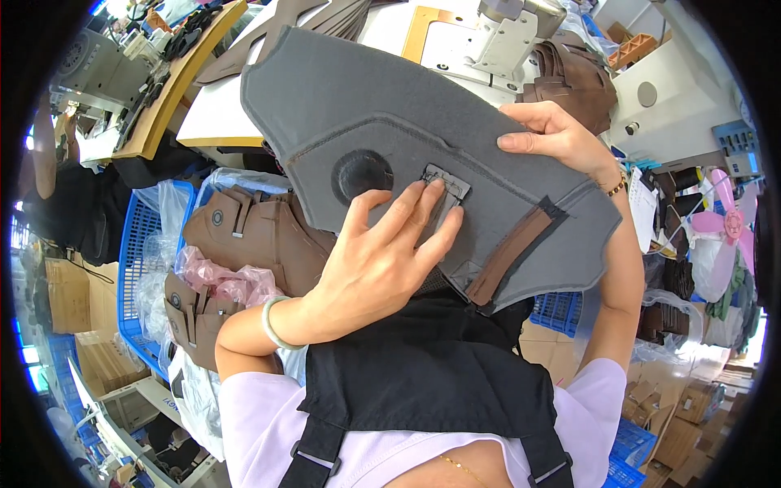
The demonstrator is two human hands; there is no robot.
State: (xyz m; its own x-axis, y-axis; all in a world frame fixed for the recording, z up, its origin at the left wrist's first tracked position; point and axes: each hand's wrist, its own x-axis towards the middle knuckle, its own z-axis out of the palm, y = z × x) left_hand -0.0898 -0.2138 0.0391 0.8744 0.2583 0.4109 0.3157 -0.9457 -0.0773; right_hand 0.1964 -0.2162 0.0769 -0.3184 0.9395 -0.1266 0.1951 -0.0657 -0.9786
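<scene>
A large sewn grey fabric panel (342, 89) is tilted up in front of me, its seams showing. My right hand (561, 138) grips its upper right edge, thumb on the grey face. My left hand (374, 252), with a pale bangle at its wrist, has its fingers apart, and the fingertips press on a small rectangular metal-looking fitting (446, 183) at the panel's middle. Left of that is a round black patch (363, 176). A brown strip (512, 254) runs down the panel's lower right. The panel's far side is hidden.
A blue crate (146, 276) at the left holds brown sewn panels (244, 232) and plastic wrapping. Beyond my panel stands a sewing machine (508, 45) on a white table. Stacked brown pieces (569, 85) lie beside it. A pink fan (732, 218) is at the far right.
</scene>
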